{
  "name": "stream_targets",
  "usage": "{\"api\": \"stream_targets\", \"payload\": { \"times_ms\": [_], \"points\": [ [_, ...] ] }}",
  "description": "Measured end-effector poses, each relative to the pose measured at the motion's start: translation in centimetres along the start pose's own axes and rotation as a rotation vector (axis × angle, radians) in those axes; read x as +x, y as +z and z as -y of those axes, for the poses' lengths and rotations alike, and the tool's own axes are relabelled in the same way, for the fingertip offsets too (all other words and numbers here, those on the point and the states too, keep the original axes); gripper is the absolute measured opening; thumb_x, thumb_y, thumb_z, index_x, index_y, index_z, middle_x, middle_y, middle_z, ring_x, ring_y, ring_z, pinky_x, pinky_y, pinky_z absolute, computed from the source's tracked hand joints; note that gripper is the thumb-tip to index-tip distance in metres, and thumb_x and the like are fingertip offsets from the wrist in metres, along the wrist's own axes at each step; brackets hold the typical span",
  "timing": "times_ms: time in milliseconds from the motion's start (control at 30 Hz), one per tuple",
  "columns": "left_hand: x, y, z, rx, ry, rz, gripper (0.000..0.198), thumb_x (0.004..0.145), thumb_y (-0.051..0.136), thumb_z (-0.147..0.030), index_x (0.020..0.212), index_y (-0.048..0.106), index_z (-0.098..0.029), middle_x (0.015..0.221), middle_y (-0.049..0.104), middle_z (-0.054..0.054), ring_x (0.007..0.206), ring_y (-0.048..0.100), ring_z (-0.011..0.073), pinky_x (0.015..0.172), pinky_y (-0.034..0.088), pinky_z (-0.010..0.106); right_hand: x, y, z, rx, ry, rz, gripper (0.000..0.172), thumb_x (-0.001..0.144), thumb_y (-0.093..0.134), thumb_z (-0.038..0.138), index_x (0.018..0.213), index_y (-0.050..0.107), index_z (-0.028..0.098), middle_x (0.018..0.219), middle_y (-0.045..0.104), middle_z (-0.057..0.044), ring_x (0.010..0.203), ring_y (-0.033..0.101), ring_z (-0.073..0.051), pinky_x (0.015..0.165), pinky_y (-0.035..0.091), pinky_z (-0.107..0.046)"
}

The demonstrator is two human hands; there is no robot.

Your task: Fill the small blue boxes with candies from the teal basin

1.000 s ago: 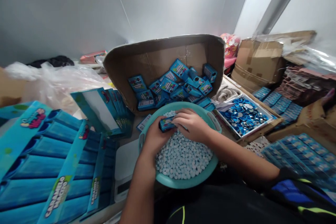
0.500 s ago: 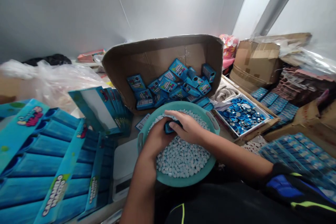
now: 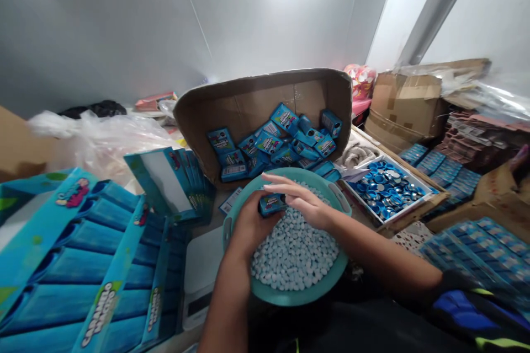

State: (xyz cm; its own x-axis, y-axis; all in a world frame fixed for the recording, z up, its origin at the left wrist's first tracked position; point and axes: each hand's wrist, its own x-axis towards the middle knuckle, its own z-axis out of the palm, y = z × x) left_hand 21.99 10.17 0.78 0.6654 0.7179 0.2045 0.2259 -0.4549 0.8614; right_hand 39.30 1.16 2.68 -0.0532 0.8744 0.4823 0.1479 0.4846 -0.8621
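A teal basin (image 3: 285,293) full of small pale blue candies (image 3: 296,253) rests in front of me. My left hand (image 3: 248,226) grips a small blue candy box (image 3: 271,204) just above the candies. Over the same box lies my right hand (image 3: 300,201), fingers stretched forward and touching its top. Behind the basin an open cardboard carton (image 3: 248,99) lies on its side with several blue boxes like it (image 3: 275,143) piled inside.
Blue display cartons (image 3: 78,265) fill the left. A white scale (image 3: 201,273) sits beside the basin. A tray of blue round caps (image 3: 385,187) stands at the right, with stacked blue packs (image 3: 476,242) and brown cartons (image 3: 406,102) beyond. A clear plastic bag (image 3: 99,140) lies at back left.
My right hand has opened from a curled grip on the box to stretched fingers over it. The left hand keeps hold of the box. The view has tilted slightly upward.
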Motion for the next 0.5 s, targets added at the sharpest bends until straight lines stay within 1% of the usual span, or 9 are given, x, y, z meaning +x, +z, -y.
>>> {"api": "stream_targets", "payload": {
  "times_ms": [67,100,133,233,300,367,400,433,500],
  "points": [
    [0.2,-0.1,-0.2,-0.005,0.028,0.008,0.048,0.083,0.076,-0.032,0.129,0.066,-0.025,0.138,0.068,0.008,0.132,0.062,0.0305,0.114,0.048,0.047,0.0,0.1,0.1,-0.088,0.011,0.091,0.049,0.105,0.047,0.039,0.153,0.058,0.034,0.163,0.048,-0.001,0.156,0.037,-0.026,0.134,0.01,-0.052],
    [0.2,-0.1,-0.2,-0.012,0.013,0.007,0.048,0.083,0.077,-0.033,0.129,0.065,-0.025,0.138,0.068,0.008,0.132,0.062,0.0307,0.114,0.049,0.047,-0.1,0.1,0.1,-0.121,0.012,0.088,0.049,0.105,0.047,0.038,0.153,0.057,0.036,0.161,0.05,0.0,0.155,0.039,-0.025,0.135,0.01,-0.049],
    [0.3,-0.1,-0.1,-0.02,-0.021,0.006,0.048,0.081,0.078,-0.035,0.126,0.066,-0.024,0.134,0.07,0.008,0.128,0.064,0.0307,0.111,0.05,0.046,-0.1,0.2,0.0,-0.142,0.003,0.049,0.048,0.105,0.047,0.038,0.152,0.058,0.037,0.159,0.053,0.001,0.153,0.042,-0.024,0.135,0.014,-0.046],
    [0.2,0.1,0.4,-0.029,-0.169,0.004,0.046,0.076,0.082,-0.039,0.115,0.065,-0.023,0.118,0.074,0.006,0.112,0.071,0.0288,0.102,0.056,0.044,-0.5,-0.6,-0.6,-0.178,-0.034,-0.218,0.041,0.105,0.048,0.038,0.141,0.067,0.035,0.149,0.063,-0.002,0.144,0.053,-0.024,0.127,0.036,-0.044],
    [-0.1,0.2,0.5,-0.037,-0.22,-0.013,0.05,0.073,0.084,-0.041,0.116,0.063,-0.023,0.117,0.074,0.006,0.11,0.071,0.028,0.1,0.057,0.043,-0.8,-2.4,-1.1,-0.223,-0.014,-0.433,0.037,0.102,0.054,0.036,0.134,0.071,0.03,0.142,0.067,-0.006,0.138,0.058,-0.025,0.122,0.043,-0.047],
    [-0.3,-0.2,0.3,-0.091,-0.189,-0.056,0.06,0.07,0.087,-0.04,0.121,0.061,-0.025,0.129,0.07,0.008,0.121,0.068,0.0285,0.106,0.055,0.043,-1.1,-5.7,-1.7,-0.268,0.036,-0.665,0.034,0.098,0.06,0.036,0.128,0.072,0.027,0.134,0.07,-0.008,0.129,0.063,-0.026,0.119,0.046,-0.05],
    [-0.3,-0.8,0.1,-0.133,-0.158,-0.099,0.063,0.07,0.087,-0.04,0.124,0.059,-0.025,0.134,0.068,0.009,0.126,0.066,0.0284,0.11,0.054,0.043,-1.1,-8.1,-1.9,-0.286,0.054,-0.783,0.034,0.095,0.062,0.036,0.126,0.072,0.026,0.13,0.071,-0.009,0.124,0.065,-0.027,0.117,0.047,-0.051],
    [0.0,-1.7,-0.2,-0.163,-0.128,-0.18,0.063,0.072,0.086,-0.041,0.126,0.058,-0.025,0.136,0.066,0.009,0.129,0.064,0.0279,0.112,0.053,0.043,-1.0,-10.8,-2.2,-0.306,0.063,-0.902,0.035,0.093,0.064,0.037,0.125,0.071,0.025,0.126,0.071,-0.01,0.119,0.066,-0.027,0.114,0.049,-0.052],
    [1.7,-4.3,-1.0,-0.115,-0.091,-0.465,0.05,0.082,0.078,-0.045,0.123,0.058,-0.022,0.127,0.069,0.01,0.121,0.067,0.0268,0.11,0.054,0.045,-0.5,-17.0,-2.7,-0.394,0.062,-1.071,0.045,0.087,0.068,0.039,0.128,0.067,0.022,0.126,0.07,-0.014,0.118,0.066,-0.028,0.112,0.05,-0.053]
  ]
}}
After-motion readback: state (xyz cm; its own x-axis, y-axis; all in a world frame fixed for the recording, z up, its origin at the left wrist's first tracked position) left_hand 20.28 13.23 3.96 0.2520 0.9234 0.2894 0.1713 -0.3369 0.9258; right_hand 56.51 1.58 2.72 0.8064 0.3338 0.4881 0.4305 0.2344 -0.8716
